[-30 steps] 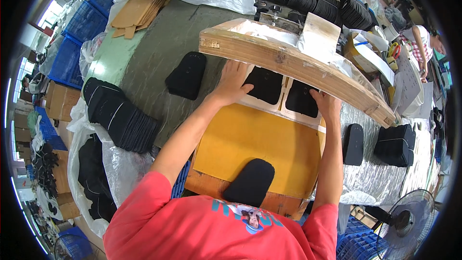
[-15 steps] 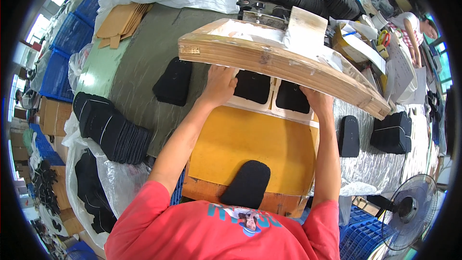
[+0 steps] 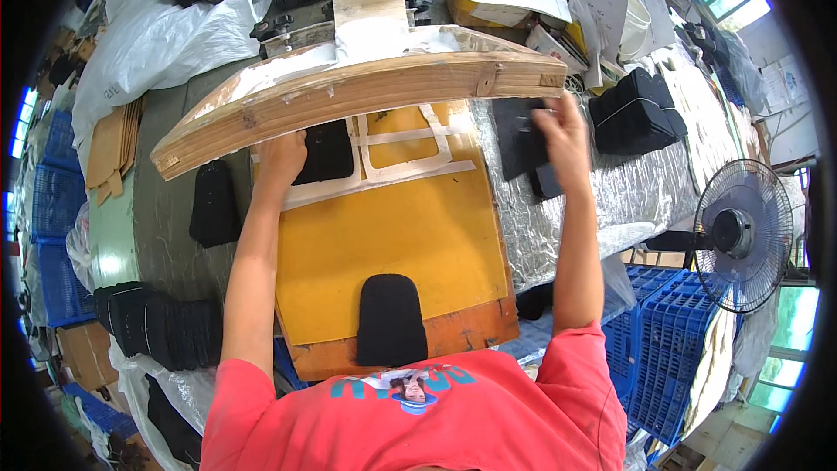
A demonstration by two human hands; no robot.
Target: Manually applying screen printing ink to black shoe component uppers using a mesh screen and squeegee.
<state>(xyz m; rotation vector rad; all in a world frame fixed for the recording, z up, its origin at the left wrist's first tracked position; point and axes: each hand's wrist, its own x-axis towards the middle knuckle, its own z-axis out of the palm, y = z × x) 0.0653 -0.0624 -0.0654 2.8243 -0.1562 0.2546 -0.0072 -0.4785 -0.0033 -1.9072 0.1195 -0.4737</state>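
A wooden frame with white material on it stands raised over a yellow board. On the board lies a white template. Its left opening holds a black pad; yellow board shows through the right one. My left hand is closed at the template's left edge beside that pad, its fingertips partly hidden. Off to the right, my right hand, slightly blurred, grips the edge of another black pad above a pad on the foil-covered table. One more black pad rests at the board's near edge.
A tied pad stack stands beyond my right hand. A single pad and a long pad stack are on the left. A fan and blue crates are at the right; papers and a box lie behind.
My right hand has moved right, away from the template, with the black pad from its right opening. My left hand stays by the left opening. The view has turned to the right.
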